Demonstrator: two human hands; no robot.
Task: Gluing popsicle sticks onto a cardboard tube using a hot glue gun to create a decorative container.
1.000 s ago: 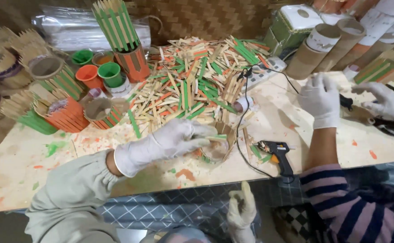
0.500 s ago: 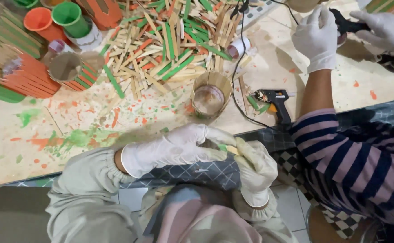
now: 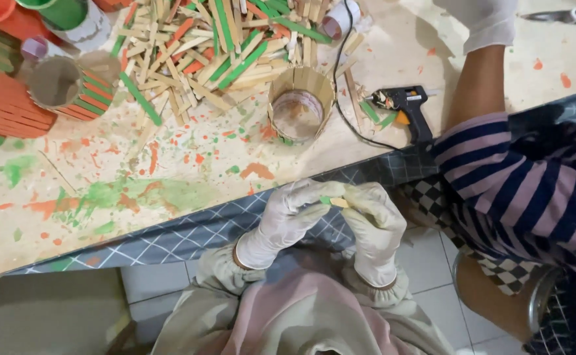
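Fingertips of left hand (image 3: 286, 220) and right hand (image 3: 372, 227) pinch a green-tipped stick (image 3: 332, 201) together, below the stick-clad cup (image 3: 299, 105), steadying it.

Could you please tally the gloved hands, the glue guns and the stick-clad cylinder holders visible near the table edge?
Gloved hands: 3, the wearer's left hand, right hand, and a co-worker's hand
Glue gun: 1
Stick-clad holders: 2, plain holder, striped holder
Total: 6
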